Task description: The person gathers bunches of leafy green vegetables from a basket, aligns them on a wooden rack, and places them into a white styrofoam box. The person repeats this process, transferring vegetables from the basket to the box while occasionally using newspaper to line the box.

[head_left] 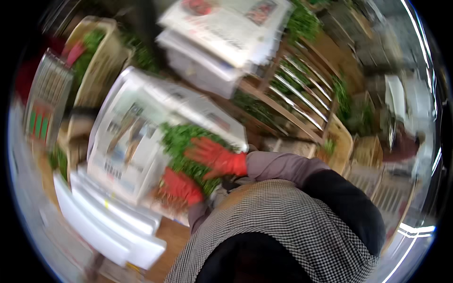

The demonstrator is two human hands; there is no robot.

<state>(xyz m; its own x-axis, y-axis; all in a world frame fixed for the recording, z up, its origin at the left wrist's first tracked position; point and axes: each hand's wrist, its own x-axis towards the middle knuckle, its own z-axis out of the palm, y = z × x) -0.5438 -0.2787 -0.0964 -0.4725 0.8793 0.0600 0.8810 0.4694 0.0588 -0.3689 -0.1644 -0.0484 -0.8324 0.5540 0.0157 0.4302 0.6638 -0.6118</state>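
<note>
A heap of leafy green herbs [179, 141] lies on spread newspaper [127, 146] in front of me, its brownish stem ends [166, 200] toward my body. My right hand [217, 158], in a red glove, rests on the leaves with its fingers spread. My left hand [181, 186], gloved in red too, is over the stem end of the same heap. Motion smears its fingers, and whether they grip any stems cannot be made out.
Beyond the newspaper stands a thick stack of folded newspapers [222, 33]. A slatted wooden crate [302, 94] with greens is at the right. White foam slabs [104, 226] lie at the near left. Further left are a tan plastic basket [96, 70] and a grey rack [47, 99].
</note>
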